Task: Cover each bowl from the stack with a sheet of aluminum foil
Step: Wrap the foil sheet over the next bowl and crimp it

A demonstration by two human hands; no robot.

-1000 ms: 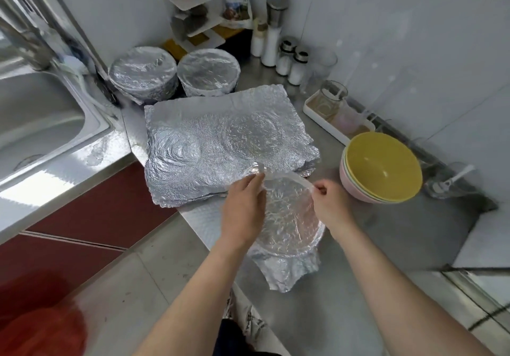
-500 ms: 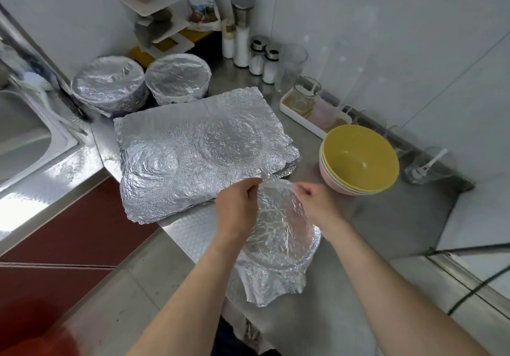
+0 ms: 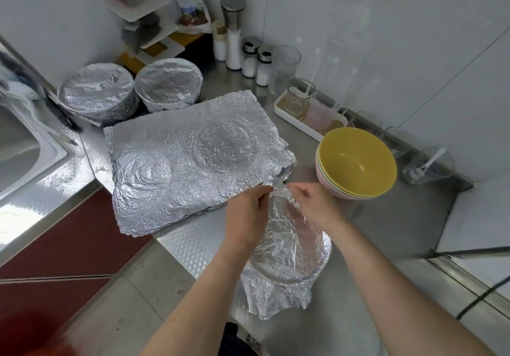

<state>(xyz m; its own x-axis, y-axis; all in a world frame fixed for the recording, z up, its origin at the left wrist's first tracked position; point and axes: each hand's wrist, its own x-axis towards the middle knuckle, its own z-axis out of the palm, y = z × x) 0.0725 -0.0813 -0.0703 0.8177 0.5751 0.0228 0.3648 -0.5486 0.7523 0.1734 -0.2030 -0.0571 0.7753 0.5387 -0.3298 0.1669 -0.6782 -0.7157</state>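
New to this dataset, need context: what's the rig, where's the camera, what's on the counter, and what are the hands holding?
There is no robot here. A person works bare-handed, and the one picture comes from a wide-angle camera on their head, looking forward and down. The left hand and right hand both pinch the bunched far edge of a foil sheet, which is moulded over a bowl hidden beneath it at the front of the steel counter. Behind it lies a pile of flat foil sheets. Two covered bowls stand at the back. The stack of uncovered bowls, yellow on top, sits to the right. A sink is on the left.
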